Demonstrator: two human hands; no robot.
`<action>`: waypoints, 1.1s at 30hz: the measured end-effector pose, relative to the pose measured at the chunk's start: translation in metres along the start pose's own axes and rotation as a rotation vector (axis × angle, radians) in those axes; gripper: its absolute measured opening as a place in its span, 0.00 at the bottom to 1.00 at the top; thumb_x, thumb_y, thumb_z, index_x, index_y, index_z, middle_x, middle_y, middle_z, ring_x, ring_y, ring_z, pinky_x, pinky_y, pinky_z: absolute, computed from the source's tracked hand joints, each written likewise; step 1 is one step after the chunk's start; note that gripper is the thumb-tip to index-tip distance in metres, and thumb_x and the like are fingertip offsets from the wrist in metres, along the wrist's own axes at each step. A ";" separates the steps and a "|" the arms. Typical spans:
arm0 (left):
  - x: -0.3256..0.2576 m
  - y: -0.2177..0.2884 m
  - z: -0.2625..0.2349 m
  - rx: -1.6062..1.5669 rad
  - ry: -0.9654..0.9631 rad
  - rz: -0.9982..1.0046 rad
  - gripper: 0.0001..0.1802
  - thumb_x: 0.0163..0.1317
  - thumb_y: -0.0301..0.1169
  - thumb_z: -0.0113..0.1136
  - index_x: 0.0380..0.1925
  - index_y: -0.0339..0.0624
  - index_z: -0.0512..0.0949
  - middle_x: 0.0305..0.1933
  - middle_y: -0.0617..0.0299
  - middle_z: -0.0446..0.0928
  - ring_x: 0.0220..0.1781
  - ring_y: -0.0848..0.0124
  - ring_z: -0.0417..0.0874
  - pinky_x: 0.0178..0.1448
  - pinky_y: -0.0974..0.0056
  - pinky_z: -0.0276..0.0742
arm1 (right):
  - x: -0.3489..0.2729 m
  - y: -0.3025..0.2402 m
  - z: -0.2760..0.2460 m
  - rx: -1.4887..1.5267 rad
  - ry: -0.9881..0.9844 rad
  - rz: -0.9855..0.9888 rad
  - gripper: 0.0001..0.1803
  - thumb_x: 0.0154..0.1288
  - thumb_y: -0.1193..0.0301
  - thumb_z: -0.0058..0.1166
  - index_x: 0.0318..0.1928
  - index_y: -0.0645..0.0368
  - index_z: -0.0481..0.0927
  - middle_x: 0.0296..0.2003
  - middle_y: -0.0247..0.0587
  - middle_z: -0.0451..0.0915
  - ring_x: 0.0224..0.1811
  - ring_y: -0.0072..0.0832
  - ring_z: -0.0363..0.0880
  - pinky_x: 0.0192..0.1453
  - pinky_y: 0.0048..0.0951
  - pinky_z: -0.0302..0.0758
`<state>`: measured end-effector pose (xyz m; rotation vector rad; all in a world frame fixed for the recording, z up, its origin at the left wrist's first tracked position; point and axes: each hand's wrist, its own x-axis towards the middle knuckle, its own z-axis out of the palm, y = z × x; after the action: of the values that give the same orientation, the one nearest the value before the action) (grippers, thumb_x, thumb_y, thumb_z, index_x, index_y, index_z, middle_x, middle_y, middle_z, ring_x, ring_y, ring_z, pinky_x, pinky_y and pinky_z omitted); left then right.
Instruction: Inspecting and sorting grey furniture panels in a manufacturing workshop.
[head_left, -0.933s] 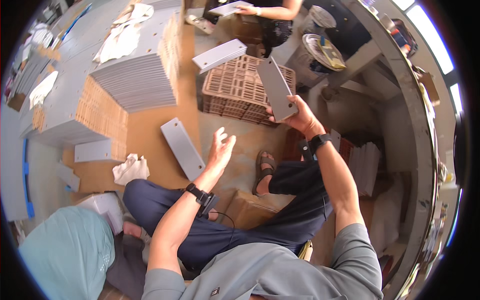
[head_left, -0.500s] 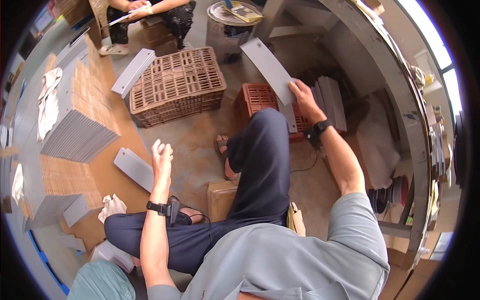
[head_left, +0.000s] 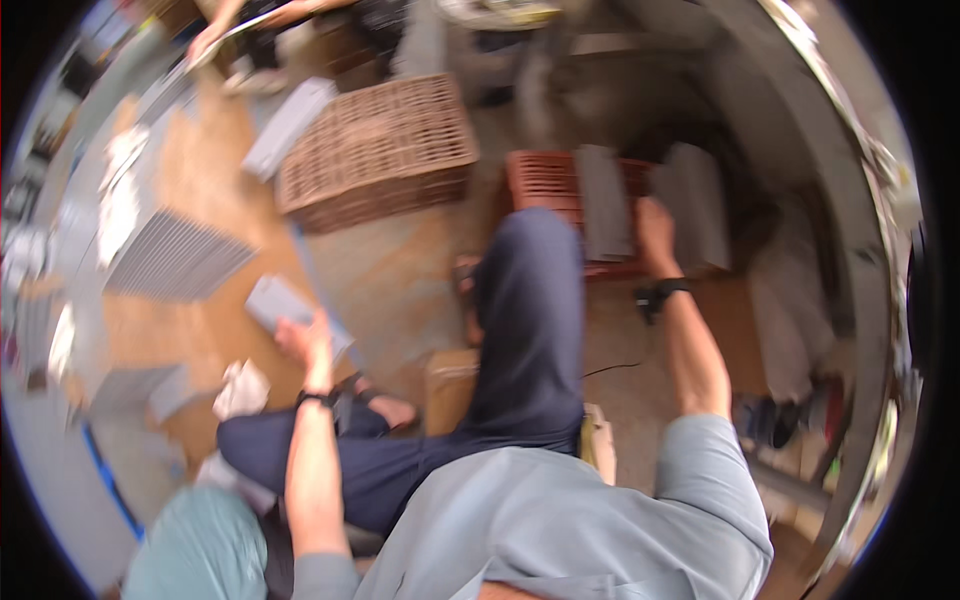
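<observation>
My left hand (head_left: 304,342), thumb apart from its fingers, is at a grey flat panel (head_left: 278,300) that lies on brown cardboard at the left; blur hides how firmly it touches. On the right, my right hand (head_left: 656,228) is beside a red plastic crate (head_left: 543,183), between a grey panel stack (head_left: 604,205) lying on the crate and more upright grey panels (head_left: 695,200). Its fingers are smeared by motion, so their hold does not show. Both wrists wear black bands.
A brown slatted crate (head_left: 380,145) stands ahead, with grey panels (head_left: 290,125) leaning at its left corner. Tall panel stacks (head_left: 180,255) and a white cloth (head_left: 241,390) are at the left. A metal frame (head_left: 845,190) borders the right. Another person's hands (head_left: 207,42) show at the top.
My right hand has come down beside the red crate, and the panel it held up is no longer raised. My left hand has moved over to the panel at the left. The view has shifted slightly.
</observation>
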<state>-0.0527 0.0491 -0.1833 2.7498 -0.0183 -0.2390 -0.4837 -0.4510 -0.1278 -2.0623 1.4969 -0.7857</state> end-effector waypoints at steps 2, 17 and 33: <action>-0.006 -0.002 0.009 0.026 0.130 -0.045 0.51 0.45 0.53 0.77 0.61 0.27 0.68 0.62 0.33 0.71 0.70 0.44 0.69 0.69 0.44 0.70 | 0.019 -0.058 -0.021 0.133 -0.038 -0.027 0.24 0.76 0.55 0.43 0.47 0.65 0.81 0.47 0.60 0.81 0.49 0.52 0.77 0.55 0.45 0.73; -0.029 0.010 0.008 -0.703 0.171 -0.167 0.56 0.56 0.46 0.71 0.74 0.31 0.49 0.67 0.42 0.63 0.68 0.55 0.70 0.69 0.49 0.72 | -0.092 -0.406 0.045 0.342 -0.984 -0.666 0.23 0.74 0.61 0.57 0.59 0.66 0.79 0.56 0.47 0.80 0.60 0.32 0.78 0.65 0.32 0.72; -0.081 0.077 0.004 -1.203 -0.709 0.090 0.41 0.70 0.48 0.62 0.73 0.43 0.56 0.65 0.48 0.71 0.66 0.59 0.73 0.68 0.52 0.71 | -0.132 -0.334 0.256 0.020 -0.542 -0.453 0.57 0.55 0.55 0.70 0.78 0.57 0.50 0.58 0.69 0.66 0.59 0.62 0.70 0.63 0.49 0.73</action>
<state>-0.1320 -0.0204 -0.1446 1.3776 -0.1349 -0.8506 -0.1107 -0.2161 -0.1139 -2.3779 0.7395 -0.3343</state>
